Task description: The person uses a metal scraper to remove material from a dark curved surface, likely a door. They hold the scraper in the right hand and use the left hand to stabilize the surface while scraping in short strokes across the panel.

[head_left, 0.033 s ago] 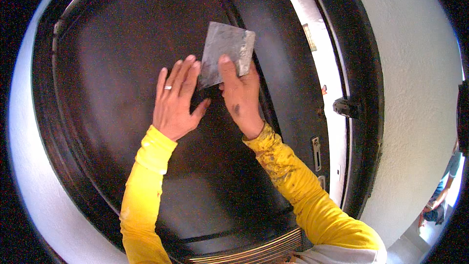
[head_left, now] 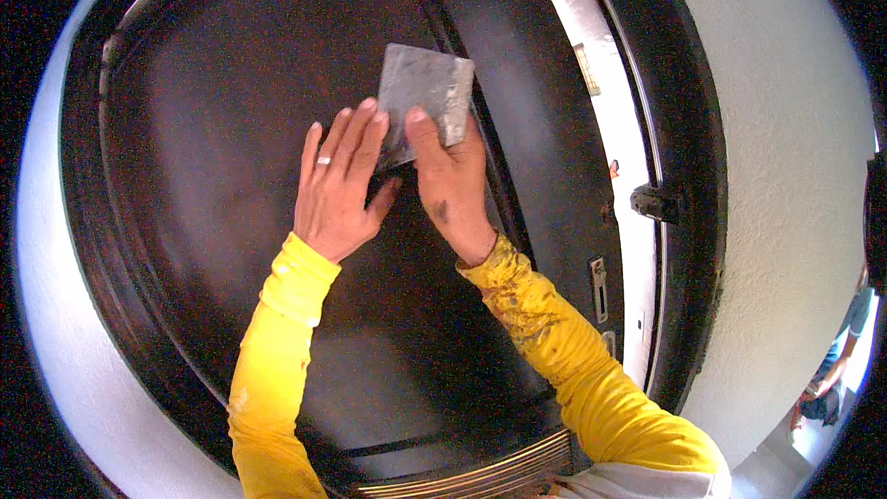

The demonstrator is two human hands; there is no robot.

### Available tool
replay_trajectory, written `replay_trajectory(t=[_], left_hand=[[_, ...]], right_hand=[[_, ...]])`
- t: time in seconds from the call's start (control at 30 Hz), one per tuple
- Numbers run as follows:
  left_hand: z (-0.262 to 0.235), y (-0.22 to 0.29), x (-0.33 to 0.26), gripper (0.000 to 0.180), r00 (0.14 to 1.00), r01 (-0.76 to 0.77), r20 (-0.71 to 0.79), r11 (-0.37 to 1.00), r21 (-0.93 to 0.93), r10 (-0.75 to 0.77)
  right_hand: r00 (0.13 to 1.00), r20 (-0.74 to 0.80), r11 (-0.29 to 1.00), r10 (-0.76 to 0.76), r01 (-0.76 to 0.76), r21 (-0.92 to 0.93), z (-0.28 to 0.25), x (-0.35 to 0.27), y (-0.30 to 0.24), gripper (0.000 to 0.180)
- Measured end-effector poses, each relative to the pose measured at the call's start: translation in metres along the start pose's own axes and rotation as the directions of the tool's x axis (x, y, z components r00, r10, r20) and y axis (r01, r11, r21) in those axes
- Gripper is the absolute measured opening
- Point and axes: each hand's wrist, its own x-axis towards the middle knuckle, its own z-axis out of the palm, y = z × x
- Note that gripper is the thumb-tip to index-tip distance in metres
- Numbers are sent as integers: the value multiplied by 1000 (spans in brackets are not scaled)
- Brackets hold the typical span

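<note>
A grey, scuffed square sheet (head_left: pixel 427 92) lies flat against a dark brown door (head_left: pixel 222 129). My right hand (head_left: pixel 453 185) is shut on its lower edge, thumb on the front and fingers behind the right side. My left hand (head_left: pixel 337 185), with a ring on one finger, lies flat on the door just left of the right hand. Its fingertips touch the sheet's lower left edge. Both forearms are in yellow sleeves; the right sleeve is stained.
The door stands ajar, with a bright gap (head_left: pixel 610 120) along its right edge. A metal lock plate (head_left: pixel 599 288) sits on that edge and a dark latch (head_left: pixel 656 203) on the frame. A white wall (head_left: pixel 776 176) lies to the right. Another person (head_left: pixel 836 374) stands at far right.
</note>
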Motion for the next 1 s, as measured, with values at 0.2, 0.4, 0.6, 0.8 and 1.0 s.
replay_trajectory(t=[0.2, 0.4, 0.6, 0.8, 1.0], left_hand=[[0, -18, 16, 56, 991, -108, -78, 992, 69, 113], [-2, -45, 33, 59, 976, -178, -121, 984, 24, 180], [-15, -57, 42, 59, 939, -339, 10, 925, 172, 343], [-7, -69, 46, 76, 998, -33, -51, 998, -58, 30], [1, -84, 49, 82, 984, -65, -178, 937, -342, 4]], right_hand=[[959, 283, 999, 25, -10, -53, -16, -3, -28, 51], [864, 400, 522, -306, 504, -688, -58, 4, -33, 96], [764, 551, 170, -336, 624, -762, -68, 31, -31, 67], [727, 646, -96, -234, 644, -759, -45, 40, -19, 49], [729, 628, -113, -273, 624, -774, -28, 82, -9, 30]])
